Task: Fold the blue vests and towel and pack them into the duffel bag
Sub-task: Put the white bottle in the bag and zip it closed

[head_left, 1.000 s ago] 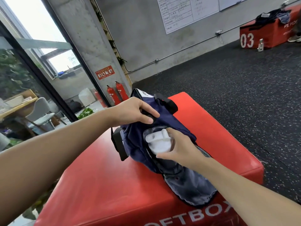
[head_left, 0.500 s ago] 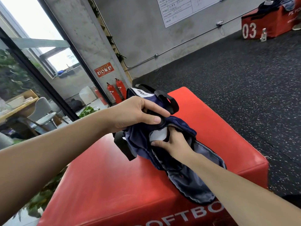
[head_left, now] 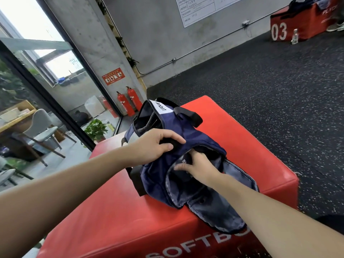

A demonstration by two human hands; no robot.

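Two hands work at a navy bag [head_left: 188, 144] that lies on a red padded box [head_left: 119, 211], the surface that carries everything here; white letters reading SOFTBO run along its near edge. The left hand [head_left: 154, 144] grips the bag's upper side, its fingers [head_left: 173, 136] curled over the cloth and a dark strap beside the opening. The right hand [head_left: 197, 168] reaches into the open mouth of the bag; its thumb lies straight along the rim, but the fingers are sunk in the dark inside, so I cannot tell whether they are spread or holding anything. The grey lining [head_left: 223, 207] of the opened flap hangs toward the near corner of the box. Black handles [head_left: 188, 114] and a white label show at the bag's far end. No vest or towel can be made out; the inside of the bag is too dark to read. The room has a black rubber floor [head_left: 260, 101] flecked with white and a bare concrete wall [head_left: 167, 38] with a printed chart. Two red extinguishers [head_left: 128, 103] stand at the wall's foot under a red sign. A second red box [head_left: 305, 25] marked 03 stands well apart at the far right, with dark clothes on top and a small bottle [head_left: 294, 36] before it. At left a glass wall [head_left: 46, 90] shows chairs and a potted plant [head_left: 96, 129].
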